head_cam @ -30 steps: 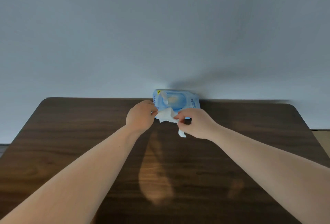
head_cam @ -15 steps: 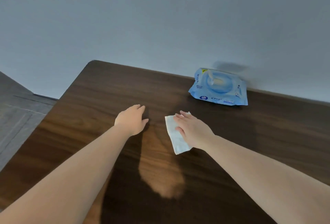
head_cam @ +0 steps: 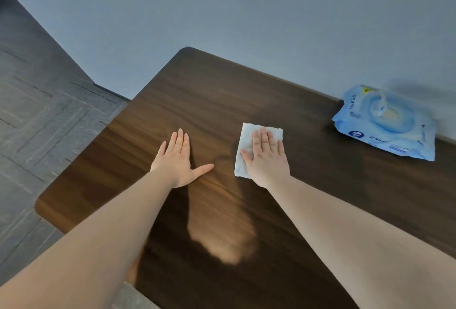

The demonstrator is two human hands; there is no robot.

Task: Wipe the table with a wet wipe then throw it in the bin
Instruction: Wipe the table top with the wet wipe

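No grip closed: right hand [head_cam: 267, 158] flat, pressing wipe [head_cam: 243, 151] onto desk [head_cam: 320, 210], left hand [head_cam: 176, 160] flat and empty beside it; wiping barely begun, bin unseen.

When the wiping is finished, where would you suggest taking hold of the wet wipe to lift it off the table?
Probably at the bare far-left corner of the wet wipe, pinched from above. It lies flat on the table under the right hand, and that corner sticks out past the fingers.
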